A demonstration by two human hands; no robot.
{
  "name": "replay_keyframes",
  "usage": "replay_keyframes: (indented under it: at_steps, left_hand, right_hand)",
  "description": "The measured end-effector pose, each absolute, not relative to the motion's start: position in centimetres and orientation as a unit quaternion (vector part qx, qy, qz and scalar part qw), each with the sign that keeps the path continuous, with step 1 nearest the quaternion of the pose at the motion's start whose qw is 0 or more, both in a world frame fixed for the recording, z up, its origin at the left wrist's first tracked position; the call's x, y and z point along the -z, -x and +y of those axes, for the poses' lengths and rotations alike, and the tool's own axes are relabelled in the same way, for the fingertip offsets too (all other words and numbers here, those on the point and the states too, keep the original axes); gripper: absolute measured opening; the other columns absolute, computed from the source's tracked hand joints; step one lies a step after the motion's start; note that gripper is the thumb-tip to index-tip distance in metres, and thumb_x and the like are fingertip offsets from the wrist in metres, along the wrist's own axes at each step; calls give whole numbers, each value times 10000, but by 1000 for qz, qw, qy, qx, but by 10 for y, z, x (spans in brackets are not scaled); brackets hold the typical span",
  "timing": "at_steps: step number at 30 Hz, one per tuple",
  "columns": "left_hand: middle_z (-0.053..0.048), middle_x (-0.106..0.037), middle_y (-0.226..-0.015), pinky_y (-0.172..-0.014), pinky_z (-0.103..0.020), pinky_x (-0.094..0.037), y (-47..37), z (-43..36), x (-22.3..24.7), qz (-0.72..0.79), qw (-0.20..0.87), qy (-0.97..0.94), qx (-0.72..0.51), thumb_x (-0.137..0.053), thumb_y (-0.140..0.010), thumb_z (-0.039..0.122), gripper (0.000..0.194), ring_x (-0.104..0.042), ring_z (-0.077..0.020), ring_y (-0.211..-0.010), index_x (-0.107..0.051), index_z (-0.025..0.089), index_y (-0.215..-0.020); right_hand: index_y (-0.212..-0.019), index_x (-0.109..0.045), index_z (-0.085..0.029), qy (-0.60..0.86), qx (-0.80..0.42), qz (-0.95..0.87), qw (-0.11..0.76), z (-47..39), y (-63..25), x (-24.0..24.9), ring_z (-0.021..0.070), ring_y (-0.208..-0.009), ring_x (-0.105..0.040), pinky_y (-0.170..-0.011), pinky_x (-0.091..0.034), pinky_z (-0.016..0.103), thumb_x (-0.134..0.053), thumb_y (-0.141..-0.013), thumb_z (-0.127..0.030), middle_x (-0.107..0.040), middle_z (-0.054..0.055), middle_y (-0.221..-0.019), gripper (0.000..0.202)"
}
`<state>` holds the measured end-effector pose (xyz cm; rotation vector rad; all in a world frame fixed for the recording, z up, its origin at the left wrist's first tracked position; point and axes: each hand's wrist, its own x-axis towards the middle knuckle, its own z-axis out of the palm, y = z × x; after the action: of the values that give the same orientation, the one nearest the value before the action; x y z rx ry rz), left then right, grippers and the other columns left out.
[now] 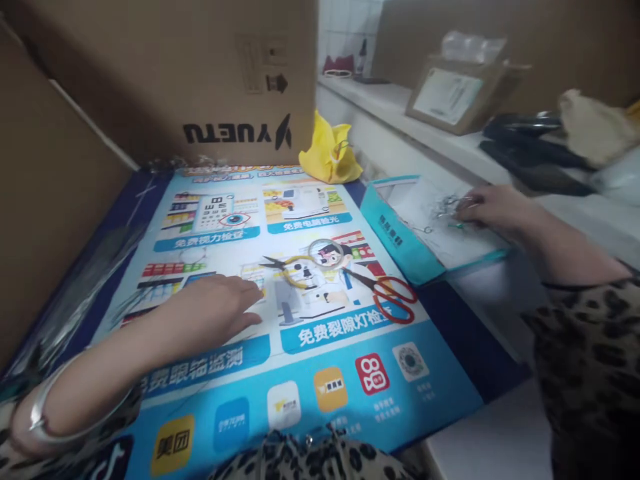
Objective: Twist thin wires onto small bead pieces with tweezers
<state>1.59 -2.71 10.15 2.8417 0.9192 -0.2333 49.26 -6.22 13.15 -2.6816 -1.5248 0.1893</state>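
My left hand rests over the printed blue poster, its fingers apart with nothing between them. At the right, my right hand is over a shallow teal box, fingers pinched at a small heap of shiny metal pieces; what they grip is too small to make out. Red-handled scissors lie on the poster's right part. Left of them are yellow-handled pliers and a round ring-shaped item.
A large cardboard box wall stands behind the poster. Crumpled yellow material sits at the back edge. On the white ledge are a small labelled carton and dark wrapped items.
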Motion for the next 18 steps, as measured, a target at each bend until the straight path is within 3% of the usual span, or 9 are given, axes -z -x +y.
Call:
replay_keyframes:
  at_steps: [3, 9, 12, 18]
  left_hand:
    - [-93, -676, -967, -718, -358, -445, -9, -30, -99, 320, 80, -933, 142, -442, -856, 398, 312, -621, -254, -866, -640, 216, -1014]
    - [-96, -671, -958, -721, -371, -439, -6, -35, -92, 300, 71, -940, 148, -440, -859, 370, 281, -619, -264, -857, -634, 196, -965]
    - [-101, -669, -940, -719, -363, -442, -9, -37, -93, 297, 89, -940, 145, -451, -859, 338, 253, -621, -251, -827, -634, 181, -935]
    - [-112, -668, -950, -755, -379, -460, -11, -39, -82, 287, 104, -944, 129, -478, -848, 295, 212, -625, -263, -881, -624, 176, -946]
  right_hand:
    - [-815, -616, -108, 870, -76, -457, 171, -67, -492, -137, 67, -480, -481, -544, -387, 269, -663, -727, -233, -597, 57, -591, 160]
    - [-718, -601, -169, 785, -126, -488, 361, -75, -446, -160, 77, -494, -494, -525, -394, 303, -779, -546, -432, -562, 10, -588, 361]
    - [-714, -590, -178, 743, -210, -520, 365, -74, -416, -157, 92, -518, -506, -507, -399, 287, -796, -495, -406, -570, 10, -600, 377]
    - [-740, -544, -181, 716, -333, -555, 260, -60, -366, -107, 96, -499, -490, -484, -422, 242, -715, -593, -353, -548, -23, -590, 283]
